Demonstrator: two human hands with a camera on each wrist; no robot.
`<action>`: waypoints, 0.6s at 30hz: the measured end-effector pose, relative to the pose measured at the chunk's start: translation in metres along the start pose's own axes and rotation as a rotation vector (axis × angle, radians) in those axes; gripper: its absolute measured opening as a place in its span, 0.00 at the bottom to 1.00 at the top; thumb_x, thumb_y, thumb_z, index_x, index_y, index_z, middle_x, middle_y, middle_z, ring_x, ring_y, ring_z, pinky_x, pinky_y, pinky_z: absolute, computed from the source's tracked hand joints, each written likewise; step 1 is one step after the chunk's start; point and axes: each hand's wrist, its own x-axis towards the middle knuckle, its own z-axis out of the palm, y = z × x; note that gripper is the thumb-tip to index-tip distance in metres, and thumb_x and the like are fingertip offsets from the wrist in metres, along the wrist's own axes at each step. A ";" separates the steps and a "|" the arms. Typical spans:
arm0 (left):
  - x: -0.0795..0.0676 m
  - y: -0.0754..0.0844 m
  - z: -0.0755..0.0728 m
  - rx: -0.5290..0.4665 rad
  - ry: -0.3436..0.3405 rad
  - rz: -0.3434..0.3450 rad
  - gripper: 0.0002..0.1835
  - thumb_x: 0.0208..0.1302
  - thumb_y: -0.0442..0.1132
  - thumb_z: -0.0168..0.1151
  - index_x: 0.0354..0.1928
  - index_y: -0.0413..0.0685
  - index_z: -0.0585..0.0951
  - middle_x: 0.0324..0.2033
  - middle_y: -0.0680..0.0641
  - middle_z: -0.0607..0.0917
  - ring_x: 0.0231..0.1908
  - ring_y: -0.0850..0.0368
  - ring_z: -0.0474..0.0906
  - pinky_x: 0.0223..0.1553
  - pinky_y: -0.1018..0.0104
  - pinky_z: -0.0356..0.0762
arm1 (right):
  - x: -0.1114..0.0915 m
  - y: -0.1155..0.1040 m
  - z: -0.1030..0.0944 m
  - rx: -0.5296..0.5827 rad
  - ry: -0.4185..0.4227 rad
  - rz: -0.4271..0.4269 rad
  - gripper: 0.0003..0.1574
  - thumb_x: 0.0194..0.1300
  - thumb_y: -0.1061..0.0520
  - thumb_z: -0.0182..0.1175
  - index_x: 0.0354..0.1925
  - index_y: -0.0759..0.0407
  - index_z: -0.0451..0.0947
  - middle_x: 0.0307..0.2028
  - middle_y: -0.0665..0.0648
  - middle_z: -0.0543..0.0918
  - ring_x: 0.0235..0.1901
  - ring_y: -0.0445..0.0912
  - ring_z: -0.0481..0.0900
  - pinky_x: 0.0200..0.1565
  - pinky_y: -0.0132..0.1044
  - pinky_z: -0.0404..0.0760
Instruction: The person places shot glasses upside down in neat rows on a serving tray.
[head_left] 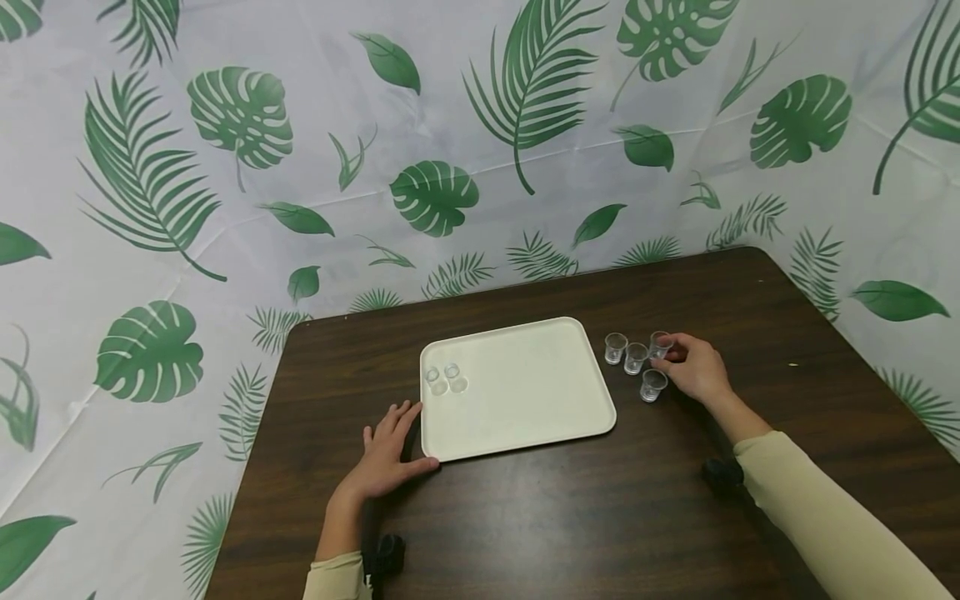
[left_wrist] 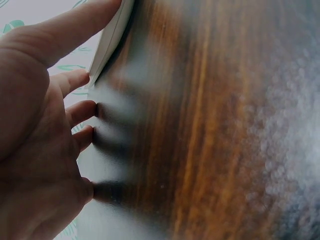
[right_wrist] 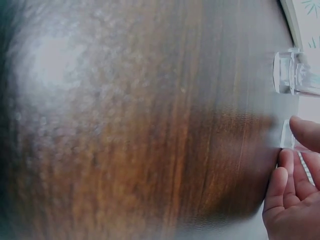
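My right hand [head_left: 697, 367] pinches the rearmost clear shot glass [head_left: 659, 345] between thumb and fingers, right of the tray. In the right wrist view that glass [right_wrist: 287, 134] shows partly behind the thumb. Three other shot glasses stand close by: one at the left [head_left: 616, 348], a middle one [head_left: 636, 358] and a front one [head_left: 653, 385]. Two more small glasses, one [head_left: 433, 376] beside another [head_left: 452, 372], are near the left edge of the cream tray [head_left: 525, 392]. My left hand [head_left: 386, 458] lies with fingers spread at the tray's front left corner, thumb at its rim [left_wrist: 112, 40].
The dark wooden table [head_left: 555, 517] carries everything. Behind and beside it hangs a white cloth [head_left: 315, 83] printed with green leaves. A black wrist device [head_left: 388, 554] sits under the left wrist, and another black one [head_left: 722, 472] under the right.
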 end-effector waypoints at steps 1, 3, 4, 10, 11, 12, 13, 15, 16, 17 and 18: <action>0.000 0.000 0.000 0.003 -0.005 -0.004 0.52 0.57 0.61 0.69 0.77 0.54 0.54 0.75 0.38 0.51 0.74 0.37 0.38 0.61 0.24 0.29 | 0.000 0.000 0.000 0.001 0.001 0.000 0.24 0.63 0.56 0.67 0.53 0.68 0.77 0.42 0.70 0.83 0.43 0.61 0.79 0.44 0.55 0.73; 0.000 0.000 0.000 0.002 -0.012 -0.007 0.52 0.57 0.62 0.68 0.78 0.54 0.53 0.75 0.39 0.51 0.74 0.38 0.37 0.61 0.25 0.29 | 0.000 -0.001 0.000 0.000 0.004 0.001 0.23 0.63 0.56 0.67 0.52 0.68 0.77 0.42 0.70 0.83 0.43 0.61 0.79 0.44 0.55 0.73; 0.000 0.000 0.000 -0.002 -0.014 -0.008 0.52 0.57 0.62 0.68 0.78 0.54 0.53 0.75 0.39 0.50 0.75 0.38 0.37 0.61 0.25 0.28 | -0.001 -0.001 0.000 0.000 0.005 0.001 0.23 0.63 0.56 0.67 0.52 0.68 0.77 0.41 0.70 0.83 0.43 0.61 0.79 0.44 0.55 0.73; 0.000 -0.001 0.000 -0.008 -0.011 -0.006 0.52 0.57 0.61 0.68 0.78 0.54 0.53 0.75 0.39 0.50 0.75 0.38 0.37 0.61 0.25 0.28 | -0.001 0.000 0.000 0.003 0.017 0.002 0.23 0.63 0.56 0.68 0.51 0.68 0.77 0.41 0.69 0.82 0.42 0.61 0.79 0.43 0.53 0.73; 0.000 -0.002 0.000 -0.007 -0.011 -0.005 0.52 0.57 0.61 0.68 0.78 0.54 0.53 0.75 0.39 0.50 0.75 0.38 0.37 0.61 0.25 0.28 | -0.001 0.000 0.000 0.004 0.019 0.001 0.23 0.63 0.56 0.68 0.51 0.68 0.77 0.41 0.69 0.82 0.42 0.61 0.79 0.42 0.52 0.73; 0.000 -0.002 0.000 -0.007 -0.010 -0.003 0.52 0.57 0.61 0.68 0.78 0.54 0.53 0.75 0.38 0.50 0.74 0.38 0.37 0.61 0.25 0.28 | -0.001 0.000 0.000 0.003 0.020 0.000 0.23 0.63 0.56 0.68 0.51 0.68 0.77 0.40 0.69 0.82 0.42 0.60 0.79 0.42 0.51 0.73; 0.000 -0.002 0.000 -0.007 -0.010 -0.002 0.52 0.57 0.61 0.68 0.78 0.54 0.53 0.75 0.38 0.50 0.74 0.38 0.37 0.61 0.25 0.28 | -0.002 0.001 0.000 0.004 0.022 -0.001 0.23 0.63 0.56 0.68 0.52 0.68 0.77 0.40 0.69 0.82 0.42 0.60 0.79 0.41 0.50 0.73; -0.001 -0.002 0.000 -0.010 -0.011 0.000 0.52 0.57 0.61 0.69 0.78 0.54 0.53 0.75 0.38 0.50 0.74 0.38 0.37 0.61 0.25 0.28 | -0.002 0.002 0.000 0.006 0.024 -0.002 0.23 0.63 0.56 0.68 0.51 0.68 0.77 0.40 0.69 0.82 0.42 0.60 0.79 0.41 0.49 0.73; -0.001 -0.002 0.000 -0.012 -0.011 0.001 0.52 0.57 0.60 0.69 0.78 0.54 0.53 0.75 0.38 0.50 0.74 0.38 0.37 0.61 0.25 0.28 | -0.002 0.002 0.000 0.009 0.026 -0.001 0.23 0.63 0.56 0.68 0.52 0.68 0.77 0.40 0.69 0.82 0.42 0.60 0.79 0.40 0.48 0.73; -0.001 -0.002 0.000 -0.014 -0.010 0.003 0.52 0.57 0.60 0.69 0.78 0.54 0.53 0.75 0.38 0.50 0.74 0.38 0.37 0.61 0.25 0.28 | -0.002 0.002 0.000 0.012 0.028 -0.001 0.23 0.63 0.56 0.68 0.51 0.68 0.76 0.41 0.69 0.82 0.42 0.61 0.79 0.40 0.48 0.74; -0.001 -0.001 0.000 -0.016 -0.009 0.004 0.52 0.57 0.60 0.69 0.78 0.54 0.53 0.75 0.38 0.51 0.74 0.38 0.37 0.61 0.25 0.28 | -0.002 0.002 0.000 0.015 0.031 0.000 0.23 0.63 0.56 0.68 0.52 0.68 0.76 0.41 0.69 0.82 0.42 0.61 0.79 0.40 0.48 0.74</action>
